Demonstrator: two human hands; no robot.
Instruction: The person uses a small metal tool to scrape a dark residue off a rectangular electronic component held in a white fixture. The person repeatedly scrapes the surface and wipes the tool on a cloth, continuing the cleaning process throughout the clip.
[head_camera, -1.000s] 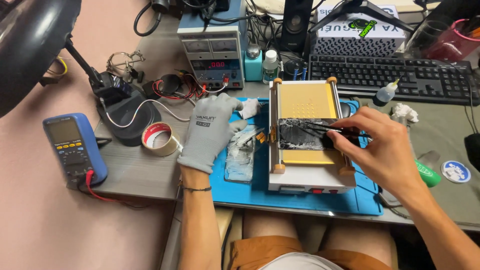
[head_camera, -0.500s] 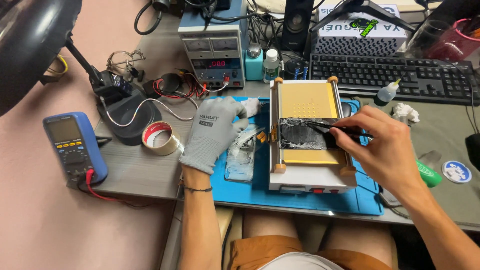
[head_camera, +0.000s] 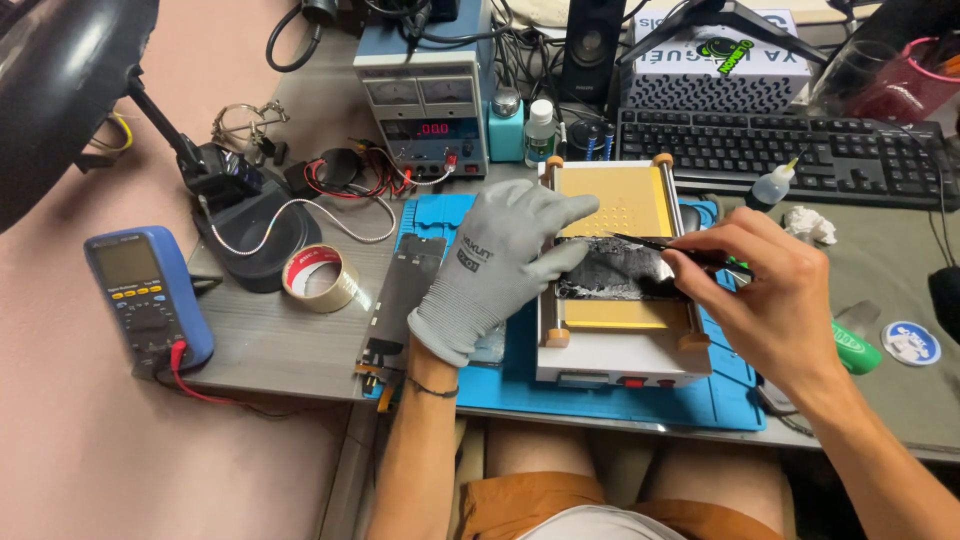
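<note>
A white hot-plate machine with a yellow top (head_camera: 612, 196) stands on a blue mat (head_camera: 440, 212). A cracked dark phone screen (head_camera: 615, 276) lies across the yellow plate. My left hand (head_camera: 495, 265), in a grey glove, rests flat on the machine's left side with its fingertips on the screen's left end. Thin black tweezers (head_camera: 660, 247) are pinched in my bare right hand (head_camera: 765, 295), their tip over the screen's upper edge. A dark phone panel (head_camera: 403, 292) lies on the mat left of my gloved hand.
A blue multimeter (head_camera: 145, 295) with a red lead and a roll of clear tape (head_camera: 320, 277) sit at the left. A bench power supply (head_camera: 425, 105), small bottles (head_camera: 540, 125), a black keyboard (head_camera: 790, 155) and a squeeze bottle (head_camera: 770, 187) stand behind. A black lamp (head_camera: 60, 90) hangs over the left.
My gloved left hand has slid right, from the mat onto the machine and the screen's left end, uncovering the dark panel. The tweezers have shifted slightly along the screen.
</note>
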